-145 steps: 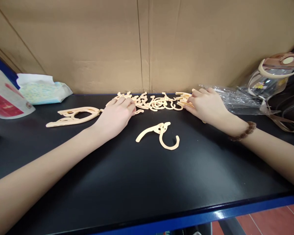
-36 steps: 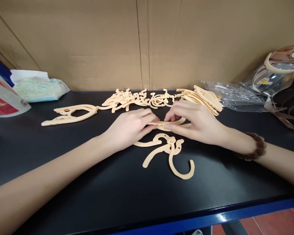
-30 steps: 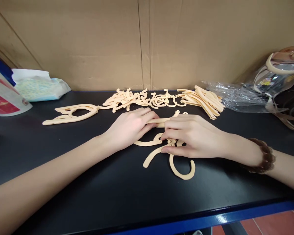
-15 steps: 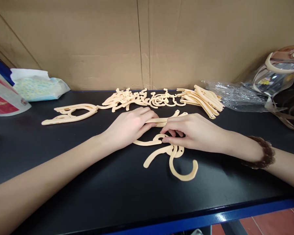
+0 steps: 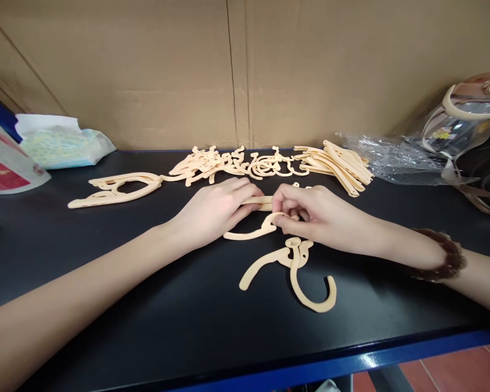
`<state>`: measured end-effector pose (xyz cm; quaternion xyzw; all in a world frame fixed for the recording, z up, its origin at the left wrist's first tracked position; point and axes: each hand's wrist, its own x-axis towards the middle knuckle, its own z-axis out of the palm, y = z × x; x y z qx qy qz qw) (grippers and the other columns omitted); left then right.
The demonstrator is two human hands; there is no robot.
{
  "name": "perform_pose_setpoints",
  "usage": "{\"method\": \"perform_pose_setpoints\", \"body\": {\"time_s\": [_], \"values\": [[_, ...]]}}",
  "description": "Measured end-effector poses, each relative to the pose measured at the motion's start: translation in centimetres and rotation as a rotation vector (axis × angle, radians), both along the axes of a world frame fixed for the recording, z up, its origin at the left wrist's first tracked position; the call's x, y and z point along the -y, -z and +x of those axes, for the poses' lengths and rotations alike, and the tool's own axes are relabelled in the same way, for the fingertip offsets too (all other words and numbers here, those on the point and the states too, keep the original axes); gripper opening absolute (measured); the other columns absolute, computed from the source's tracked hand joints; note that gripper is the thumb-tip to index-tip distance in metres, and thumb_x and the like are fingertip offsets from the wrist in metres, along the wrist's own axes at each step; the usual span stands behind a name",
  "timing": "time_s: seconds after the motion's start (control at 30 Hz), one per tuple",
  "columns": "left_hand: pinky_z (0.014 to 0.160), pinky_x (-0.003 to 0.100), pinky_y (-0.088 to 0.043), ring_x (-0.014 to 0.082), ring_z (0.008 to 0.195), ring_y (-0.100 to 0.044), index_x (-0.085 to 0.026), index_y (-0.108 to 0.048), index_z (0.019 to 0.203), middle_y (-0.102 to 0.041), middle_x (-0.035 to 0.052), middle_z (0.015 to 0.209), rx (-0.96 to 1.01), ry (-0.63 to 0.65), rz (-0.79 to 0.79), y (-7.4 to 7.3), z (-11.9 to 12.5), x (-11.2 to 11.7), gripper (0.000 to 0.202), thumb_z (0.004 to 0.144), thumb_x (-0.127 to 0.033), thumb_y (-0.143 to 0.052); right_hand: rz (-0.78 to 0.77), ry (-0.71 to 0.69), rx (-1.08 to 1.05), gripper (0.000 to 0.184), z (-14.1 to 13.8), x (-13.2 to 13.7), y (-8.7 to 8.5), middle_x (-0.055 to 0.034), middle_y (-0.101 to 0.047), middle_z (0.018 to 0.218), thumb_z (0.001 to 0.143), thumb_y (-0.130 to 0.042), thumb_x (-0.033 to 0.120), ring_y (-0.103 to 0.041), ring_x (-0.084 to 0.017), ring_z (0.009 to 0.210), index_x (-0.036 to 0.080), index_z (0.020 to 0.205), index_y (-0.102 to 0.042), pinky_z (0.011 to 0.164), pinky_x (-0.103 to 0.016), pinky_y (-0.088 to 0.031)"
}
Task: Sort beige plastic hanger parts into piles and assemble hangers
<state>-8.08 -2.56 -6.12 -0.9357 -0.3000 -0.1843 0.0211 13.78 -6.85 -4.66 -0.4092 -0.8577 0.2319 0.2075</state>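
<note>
My left hand (image 5: 218, 209) is closed around a pair of long cream plastic hanger arms (image 5: 263, 203), one end showing beyond its thumb. Between thumb and forefinger, my right hand (image 5: 326, 220) pinches the end of a curved hanger piece (image 5: 247, 235) just in front of the arms. My right hand also covers part of the arms. Closer to me lie a hanger hook (image 5: 316, 306) and another curved hanger piece (image 5: 261, 264), overlapping at their upper ends on the black table (image 5: 179, 321).
Along the cardboard wall (image 5: 147, 71) lie a heap of small hanger pieces (image 5: 206, 163) and a stack of hanger arms (image 5: 338, 166). A folded hanger (image 5: 118, 188), tissue pack (image 5: 65, 147) and cup (image 5: 8, 163) are left; plastic film (image 5: 387, 158) and a clear bottle (image 5: 457, 128) are right.
My right hand has closed its fingers on the curved piece's end. The hook and the other curved piece have slid slightly toward me, the hook also rightward. My left hand stays put.
</note>
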Motion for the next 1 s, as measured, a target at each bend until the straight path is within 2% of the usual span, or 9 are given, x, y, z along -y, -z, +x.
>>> {"method": "perform_pose_setpoints", "body": {"time_s": [0.1, 0.27, 0.4, 0.47, 0.57, 0.7, 0.77, 0.9, 1.0], "values": [[0.071, 0.028, -0.047, 0.0182, 0.089, -0.062, -0.018, -0.061, 0.101, -0.066, 0.0033, 0.098, -0.015, -0.015, 0.019, 0.1, 0.0, 0.0, 0.02, 0.098, -0.029, -0.046, -0.001, -0.012, -0.1, 0.008, 0.2, -0.2, 0.1, 0.0068, -0.053, 0.064, 0.094, -0.049, 0.028, -0.045, -0.008, 0.054, 0.021, 0.092, -0.048, 0.054, -0.023, -0.033], [0.071, 0.028, -0.047, 0.0186, 0.091, -0.063, -0.018, -0.061, 0.101, -0.066, 0.0038, 0.099, -0.017, -0.036, -0.01, -0.1, -0.1, 0.2, 0.019, 0.098, -0.028, -0.045, 0.017, 0.048, -0.308, 0.015, 0.3, -0.4, 0.2, 0.0039, -0.046, 0.069, 0.098, -0.043, 0.036, -0.042, -0.011, 0.059, 0.023, 0.092, -0.045, 0.055, -0.025, -0.035], [0.065, 0.027, -0.045, 0.0188, 0.09, -0.063, -0.018, -0.062, 0.102, -0.066, 0.0035, 0.097, -0.016, -0.024, 0.026, -0.2, -0.1, 0.3, 0.022, 0.099, -0.028, -0.043, 0.092, 0.185, -0.395, 0.029, 0.6, -0.6, -0.2, 0.0045, -0.043, 0.064, 0.088, -0.059, 0.05, -0.036, -0.01, 0.053, 0.024, 0.086, -0.047, 0.048, -0.025, -0.028], [0.063, 0.028, -0.045, 0.0193, 0.086, -0.063, -0.017, -0.063, 0.1, -0.066, 0.0038, 0.093, -0.04, -0.042, 0.055, -0.2, 0.0, 0.2, 0.023, 0.098, -0.03, -0.044, 0.146, 0.198, -0.403, 0.031, 0.8, -0.9, -0.4, 0.0027, -0.049, 0.07, 0.085, -0.064, 0.052, -0.039, -0.01, 0.056, 0.023, 0.087, -0.052, 0.049, -0.025, -0.029], [0.065, 0.029, -0.046, 0.0198, 0.085, -0.063, -0.017, -0.064, 0.1, -0.065, 0.0044, 0.094, -0.059, -0.062, 0.083, 0.0, 0.0, 0.1, 0.025, 0.097, -0.033, -0.046, 0.148, 0.138, -0.427, 0.028, 0.9, -1.4, -0.2, 0.0002, -0.054, 0.079, 0.089, -0.059, 0.048, -0.043, -0.009, 0.061, 0.02, 0.086, -0.057, 0.052, -0.024, -0.033], [0.071, 0.029, -0.047, 0.0184, 0.089, -0.063, -0.018, -0.064, 0.101, -0.067, 0.0028, 0.097, -0.022, -0.018, 0.074, 0.0, -0.1, 0.1, 0.024, 0.098, -0.032, -0.044, 0.015, 0.137, -0.565, 0.02, 0.9, -1.9, 0.4, 0.0062, -0.045, 0.063, 0.093, -0.055, 0.04, -0.039, -0.007, 0.05, 0.021, 0.097, -0.052, 0.047, -0.023, -0.033], [0.073, 0.028, -0.047, 0.0172, 0.091, -0.062, -0.019, -0.063, 0.103, -0.067, 0.0015, 0.098, -0.015, -0.005, 0.045, -0.1, -0.1, 0.2, 0.023, 0.099, -0.03, -0.043, -0.005, 0.146, -0.606, 0.015, 0.9, -2.0, 0.5, 0.0072, -0.046, 0.059, 0.096, -0.049, 0.033, -0.043, -0.008, 0.048, 0.021, 0.104, -0.052, 0.047, -0.023, -0.036], [0.073, 0.028, -0.046, 0.0176, 0.092, -0.062, -0.019, -0.063, 0.101, -0.067, 0.0022, 0.097, -0.022, -0.012, 0.039, -0.2, 0.0, 0.3, 0.023, 0.099, -0.03, -0.042, 0.001, 0.164, -0.628, 0.023, 1.1, -1.9, 0.3, -0.0014, -0.064, 0.076, 0.096, -0.039, 0.019, -0.058, -0.011, 0.062, 0.018, 0.098, -0.062, 0.055, -0.025, -0.043], [0.073, 0.028, -0.047, 0.0177, 0.092, -0.062, -0.019, -0.062, 0.1, -0.067, 0.0025, 0.097, -0.023, -0.01, 0.035, -0.2, 0.0, 0.3, 0.023, 0.099, -0.03, -0.042, 0.043, 0.146, -0.613, 0.029, 1.4, -1.7, 0.2, -0.0052, -0.07, 0.092, 0.09, -0.037, 0.013, -0.065, -0.016, 0.079, 0.019, 0.102, -0.064, 0.065, -0.03, -0.048]]}}
